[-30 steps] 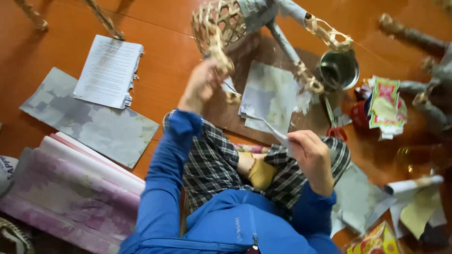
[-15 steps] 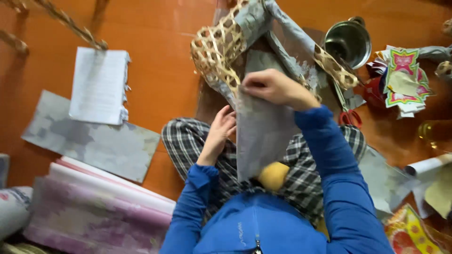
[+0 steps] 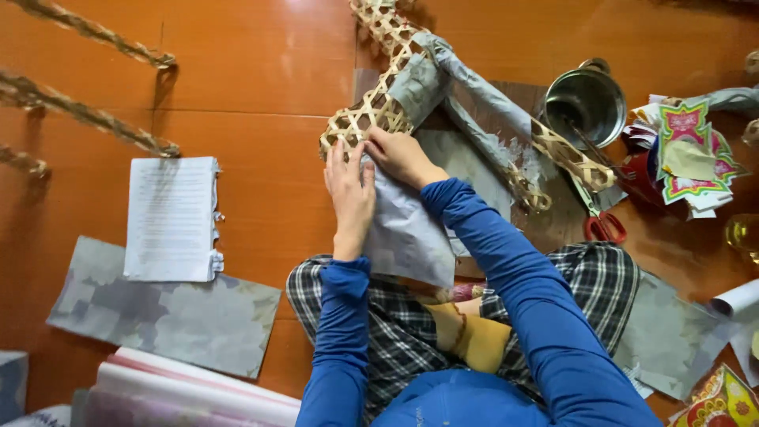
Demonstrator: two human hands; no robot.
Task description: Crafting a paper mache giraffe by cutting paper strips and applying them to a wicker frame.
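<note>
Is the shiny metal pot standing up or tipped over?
Standing up. The pot shows its round open mouth to the camera looking down, with a stick resting inside it.

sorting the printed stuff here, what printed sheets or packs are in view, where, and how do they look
Stapled printed sheets: floor, left of the hands; white rectangle, grey lines.
Patterned paper cutouts: right, beside the metal pot; star-edged, pink, green, yellow.
Printed pack: bottom right corner; red and yellow.

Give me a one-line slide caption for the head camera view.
Both hands, left hand and right hand, press grey paper onto a woven bamboo frame.
</note>
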